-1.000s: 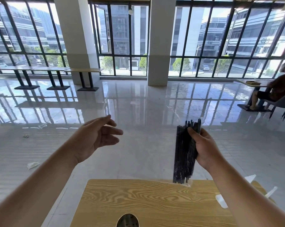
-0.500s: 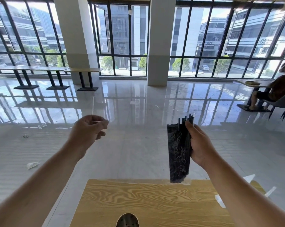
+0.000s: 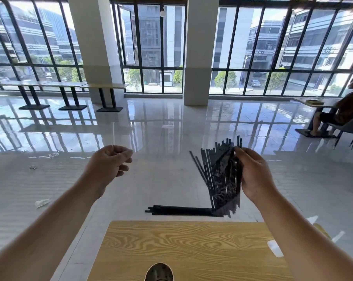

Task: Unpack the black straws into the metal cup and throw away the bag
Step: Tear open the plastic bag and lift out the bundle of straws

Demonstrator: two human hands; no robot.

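Observation:
My right hand [image 3: 254, 175] grips a bundle of black straws [image 3: 222, 179] above the far edge of the wooden table [image 3: 192, 246]. The bundle fans out to the left at its top. Several straws [image 3: 179, 210] stick out sideways to the left from its lower end, level with the table's far edge. I cannot make out a clear bag around them. My left hand [image 3: 108, 163] hovers to the left, apart from the straws, fingers curled with thumb against forefinger and nothing visible in it. The rim of the metal cup [image 3: 159, 272] shows at the table's near edge.
White plastic scraps [image 3: 275, 247] lie at the table's right side. Litter [image 3: 42, 202] is scattered on the shiny floor to the left. A seated person [image 3: 341, 110] is at a table far right. Long benches [image 3: 102, 86] stand by the windows.
The tight upright bundle has loosened and fanned out, and several straws have tipped sideways at its lower end. My left hand went from open fingers to curled.

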